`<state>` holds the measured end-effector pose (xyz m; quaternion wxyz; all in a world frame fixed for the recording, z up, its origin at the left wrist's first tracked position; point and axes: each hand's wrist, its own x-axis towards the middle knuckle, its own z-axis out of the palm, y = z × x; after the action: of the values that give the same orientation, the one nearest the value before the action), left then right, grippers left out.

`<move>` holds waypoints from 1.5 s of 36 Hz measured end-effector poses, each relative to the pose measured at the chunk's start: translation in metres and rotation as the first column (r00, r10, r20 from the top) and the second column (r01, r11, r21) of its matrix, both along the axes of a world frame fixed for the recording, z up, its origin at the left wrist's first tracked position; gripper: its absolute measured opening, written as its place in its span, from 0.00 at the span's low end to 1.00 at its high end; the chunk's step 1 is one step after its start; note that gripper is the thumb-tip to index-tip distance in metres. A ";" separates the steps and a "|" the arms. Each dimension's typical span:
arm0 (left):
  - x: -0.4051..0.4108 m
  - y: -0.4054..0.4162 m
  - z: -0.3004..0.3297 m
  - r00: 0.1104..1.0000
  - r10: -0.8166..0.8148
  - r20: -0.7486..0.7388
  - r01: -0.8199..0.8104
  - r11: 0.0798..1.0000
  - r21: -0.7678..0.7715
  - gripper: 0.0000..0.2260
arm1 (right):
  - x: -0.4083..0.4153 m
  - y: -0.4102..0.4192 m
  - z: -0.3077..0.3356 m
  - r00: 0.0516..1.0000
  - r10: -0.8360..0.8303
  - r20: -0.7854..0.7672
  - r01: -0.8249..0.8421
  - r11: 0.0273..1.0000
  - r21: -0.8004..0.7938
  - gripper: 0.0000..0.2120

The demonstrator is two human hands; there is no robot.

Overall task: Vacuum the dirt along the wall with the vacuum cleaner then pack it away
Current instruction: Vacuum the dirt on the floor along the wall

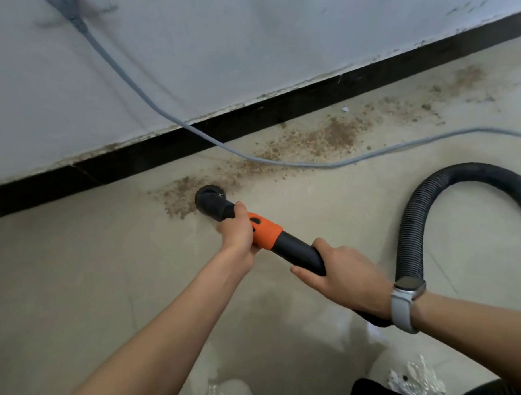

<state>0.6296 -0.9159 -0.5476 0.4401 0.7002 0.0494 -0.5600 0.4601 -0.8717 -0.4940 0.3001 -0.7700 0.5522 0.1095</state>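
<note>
The left hand (237,230) is curled round the black vacuum nozzle with an orange collar (265,232), near its tip. The right hand (343,278) wraps the same tube further back, where the black ribbed hose (413,222) loops away. Just beyond the left hand, the nozzle mouth sits in brown crumbly dirt (324,140) strewn along the black skirting board (257,115).
</note>
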 end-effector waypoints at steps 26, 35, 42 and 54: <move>0.076 0.027 -0.010 0.999 -0.014 0.052 0.010 0.998 0.070 0.19 | 0.076 0.007 -0.011 0.994 0.041 0.100 -0.056 0.987 0.152 0.20; 0.046 0.010 -0.011 0.997 -0.065 0.052 0.063 0.997 0.033 0.18 | 0.050 -0.002 -0.010 0.996 -0.036 0.081 0.024 0.988 0.150 0.20; 0.030 -0.002 -0.010 0.994 -0.096 0.049 0.095 0.995 0.010 0.19 | 0.036 -0.007 -0.011 0.994 -0.080 0.069 0.070 0.989 0.133 0.20; -0.007 -0.012 -0.015 0.984 -0.168 0.055 0.169 0.985 -0.021 0.23 | 0.004 -0.007 -0.012 0.989 -0.147 0.020 0.145 0.985 0.094 0.20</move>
<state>0.6224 -0.9274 -0.5624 0.4013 0.7109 -0.0288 -0.5768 0.4641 -0.8784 -0.5060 0.3499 -0.7142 0.5975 0.1024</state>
